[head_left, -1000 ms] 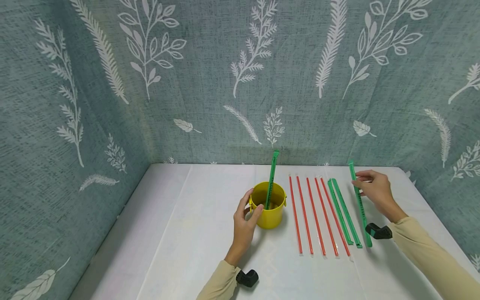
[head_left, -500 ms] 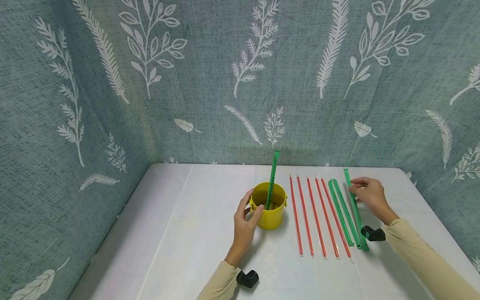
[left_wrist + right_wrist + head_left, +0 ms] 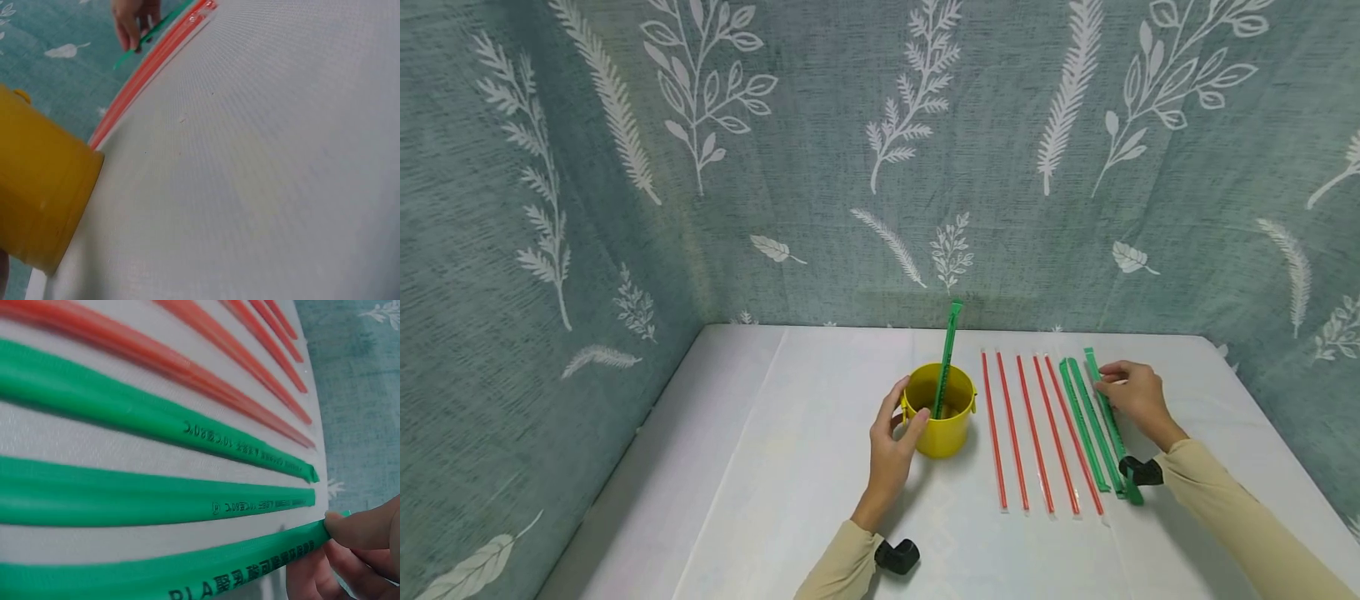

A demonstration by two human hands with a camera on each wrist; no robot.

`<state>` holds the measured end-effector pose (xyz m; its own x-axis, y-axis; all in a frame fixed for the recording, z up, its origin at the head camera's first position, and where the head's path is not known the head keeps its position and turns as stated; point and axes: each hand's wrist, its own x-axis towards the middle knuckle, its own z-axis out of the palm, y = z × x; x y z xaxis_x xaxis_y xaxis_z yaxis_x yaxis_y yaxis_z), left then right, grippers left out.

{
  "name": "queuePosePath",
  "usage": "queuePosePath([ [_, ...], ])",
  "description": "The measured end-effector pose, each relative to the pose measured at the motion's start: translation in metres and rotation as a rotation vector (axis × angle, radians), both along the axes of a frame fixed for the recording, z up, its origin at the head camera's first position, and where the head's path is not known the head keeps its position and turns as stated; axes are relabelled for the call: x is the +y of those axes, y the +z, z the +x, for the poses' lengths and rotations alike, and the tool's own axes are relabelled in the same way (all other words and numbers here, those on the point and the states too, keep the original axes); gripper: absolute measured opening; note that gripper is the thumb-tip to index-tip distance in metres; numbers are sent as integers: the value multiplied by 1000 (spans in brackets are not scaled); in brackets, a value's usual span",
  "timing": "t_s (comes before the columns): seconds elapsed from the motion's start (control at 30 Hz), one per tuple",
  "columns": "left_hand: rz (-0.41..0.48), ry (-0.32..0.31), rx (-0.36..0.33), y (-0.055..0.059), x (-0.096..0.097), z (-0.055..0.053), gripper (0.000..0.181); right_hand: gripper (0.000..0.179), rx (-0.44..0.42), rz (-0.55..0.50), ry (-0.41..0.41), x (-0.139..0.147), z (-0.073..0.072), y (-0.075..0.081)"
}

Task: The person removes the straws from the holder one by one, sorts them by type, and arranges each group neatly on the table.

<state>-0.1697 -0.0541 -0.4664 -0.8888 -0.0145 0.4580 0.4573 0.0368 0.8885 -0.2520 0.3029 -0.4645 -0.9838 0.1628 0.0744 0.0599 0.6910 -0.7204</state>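
Observation:
My left hand (image 3: 891, 450) grips the left side of a small yellow bucket (image 3: 945, 437), thumb at the near rim and fingers round the far side. A green wrapped straw (image 3: 948, 358) leans upright inside that bucket. At the right, my right hand (image 3: 1138, 398) pinches another green wrapped straw (image 3: 1116, 437) near its far end, between thumb and fingers. This straw, with dark print on its wrapper in the right wrist view, is close over the table beside two more green wrapped straws (image 3: 156, 497), nearly in line with them.
Several red straws in clear wrappers (image 3: 994, 431) lie in a row between the bucket and the green straws. The white tabletop (image 3: 805, 433) meets a patterned teal cloth (image 3: 820, 283) at the back and left.
My right hand has moved left and nearer to me, bringing its green straw down beside the two lying ones. The left hand and bucket have stayed in place.

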Motion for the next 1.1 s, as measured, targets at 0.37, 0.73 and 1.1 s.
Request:
queuePosePath([
  [0.37, -8, 2, -6, -1, 1, 0, 51, 25, 62, 123, 11, 7, 3, -13],
  [0.73, -7, 7, -5, -1, 1, 0, 50, 21, 88, 135, 0, 5, 1, -16],
  [1.1, -7, 18, 7, -3, 1, -2, 50, 23, 131, 67, 50, -6, 3, -3],
])
